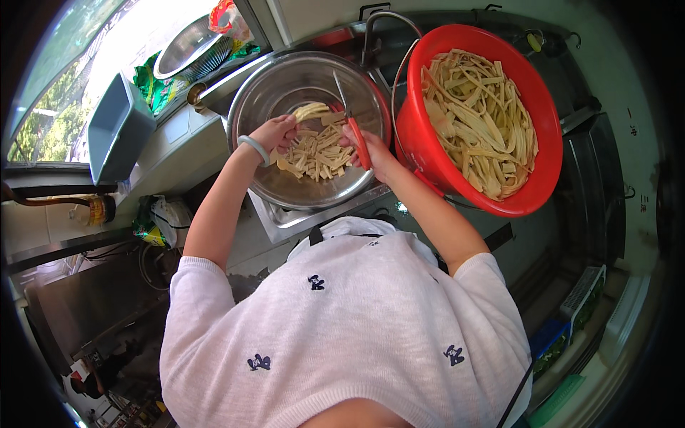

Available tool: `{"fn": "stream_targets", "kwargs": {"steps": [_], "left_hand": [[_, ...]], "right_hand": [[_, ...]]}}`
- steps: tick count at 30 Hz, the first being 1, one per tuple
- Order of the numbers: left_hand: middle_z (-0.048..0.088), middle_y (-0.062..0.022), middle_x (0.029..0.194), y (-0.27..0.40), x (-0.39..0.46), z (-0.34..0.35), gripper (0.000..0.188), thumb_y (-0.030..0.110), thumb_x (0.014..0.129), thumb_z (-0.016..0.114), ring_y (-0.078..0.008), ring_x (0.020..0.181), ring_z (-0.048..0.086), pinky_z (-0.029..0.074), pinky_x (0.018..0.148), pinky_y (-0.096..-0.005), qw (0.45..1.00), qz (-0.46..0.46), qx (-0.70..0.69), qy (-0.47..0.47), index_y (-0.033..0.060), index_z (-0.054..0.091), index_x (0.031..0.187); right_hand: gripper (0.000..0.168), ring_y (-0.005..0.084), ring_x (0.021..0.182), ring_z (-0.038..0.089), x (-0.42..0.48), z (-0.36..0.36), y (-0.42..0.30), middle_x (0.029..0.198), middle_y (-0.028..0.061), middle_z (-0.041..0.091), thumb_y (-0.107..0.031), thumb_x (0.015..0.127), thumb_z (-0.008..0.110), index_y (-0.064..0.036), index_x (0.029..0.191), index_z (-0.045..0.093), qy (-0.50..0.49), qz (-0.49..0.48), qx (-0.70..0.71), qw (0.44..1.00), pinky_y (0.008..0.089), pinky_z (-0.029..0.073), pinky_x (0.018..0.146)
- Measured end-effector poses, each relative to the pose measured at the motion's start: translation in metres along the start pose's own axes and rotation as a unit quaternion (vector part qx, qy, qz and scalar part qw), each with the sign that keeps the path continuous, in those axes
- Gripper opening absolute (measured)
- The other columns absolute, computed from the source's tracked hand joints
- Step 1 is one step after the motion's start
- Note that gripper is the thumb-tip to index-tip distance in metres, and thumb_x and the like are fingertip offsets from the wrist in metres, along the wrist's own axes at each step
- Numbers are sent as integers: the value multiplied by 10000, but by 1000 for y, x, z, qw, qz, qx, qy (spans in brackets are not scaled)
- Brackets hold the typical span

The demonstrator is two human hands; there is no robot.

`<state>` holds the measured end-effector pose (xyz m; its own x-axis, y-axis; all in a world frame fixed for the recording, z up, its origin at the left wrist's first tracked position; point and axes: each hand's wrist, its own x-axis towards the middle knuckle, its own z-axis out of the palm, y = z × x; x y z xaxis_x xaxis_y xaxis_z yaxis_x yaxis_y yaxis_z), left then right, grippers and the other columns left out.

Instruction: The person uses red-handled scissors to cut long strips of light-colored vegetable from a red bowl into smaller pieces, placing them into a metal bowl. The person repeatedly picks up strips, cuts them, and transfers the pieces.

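Note:
My left hand [279, 134] grips a bundle of pale yellow tofu skin sticks [311, 111] above a wide stainless steel basin [267, 80]. A grey-white ring circles that wrist. In my right hand [372, 150] are scissors with orange-red handles [359, 140], their blades pointing up and away from me, close to the bundle's right end. Short cut pieces of tofu skin [321, 158] lie heaped on the basin's bottom beneath both hands. To the right, a red plastic bucket [415, 134] tilts towards me, full of long uncut tofu skin strips [476, 123].
The basin rests over a steel sink [278, 219] with a curved tap [369, 40] behind it. On the windowsill at left stand a grey plastic tub [120, 128] and a metal colander [192, 51]. Crates with greens [580, 305] sit low at right. A person [88, 382] is far off, lower left.

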<state>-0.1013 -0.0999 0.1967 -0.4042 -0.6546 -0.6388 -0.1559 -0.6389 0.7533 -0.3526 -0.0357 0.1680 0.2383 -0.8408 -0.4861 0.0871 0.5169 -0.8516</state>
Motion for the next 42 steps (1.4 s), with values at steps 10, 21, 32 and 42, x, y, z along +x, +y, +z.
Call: {"fn": "stream_targets", "kwargs": {"steps": [10, 21, 32, 42], "left_hand": [[388, 62, 659, 13, 27, 5, 272, 362, 987, 398, -53, 509, 316, 274, 453, -225, 999, 19, 14, 45, 136, 476, 858], [368, 77, 655, 3, 15, 22, 291, 394, 988, 396, -42, 529, 300, 235, 471, -210, 992, -44, 98, -63, 132, 511, 938], [354, 55, 678, -5, -2, 50, 174, 237, 973, 422, -66, 559, 303, 262, 506, -223, 982, -76, 19, -173, 101, 482, 882], [441, 32, 705, -13, -2, 28, 293, 275, 1001, 364, -102, 611, 424, 375, 576, -248, 935, -101, -149, -305, 30, 525, 998]], "right_hand": [[604, 26, 549, 444, -31, -15, 25, 834, -39, 477, -636, 810, 561, -88, 1064, 556, -169, 138, 4, 976, 180, 369, 437], [582, 37, 454, 399, -27, -13, 13, 664, -31, 434, -619, 798, 599, -52, 918, 565, -142, 160, 13, 977, 171, 332, 386], [333, 67, 599, 547, -1, 27, 1, 802, 14, 586, -226, 840, 690, -41, 1082, 556, -55, -88, 117, 988, 198, 460, 540], [276, 108, 756, 608, 2, 21, -13, 875, 49, 606, -127, 831, 674, -5, 1043, 548, -136, -130, 52, 981, 238, 518, 678]]}}
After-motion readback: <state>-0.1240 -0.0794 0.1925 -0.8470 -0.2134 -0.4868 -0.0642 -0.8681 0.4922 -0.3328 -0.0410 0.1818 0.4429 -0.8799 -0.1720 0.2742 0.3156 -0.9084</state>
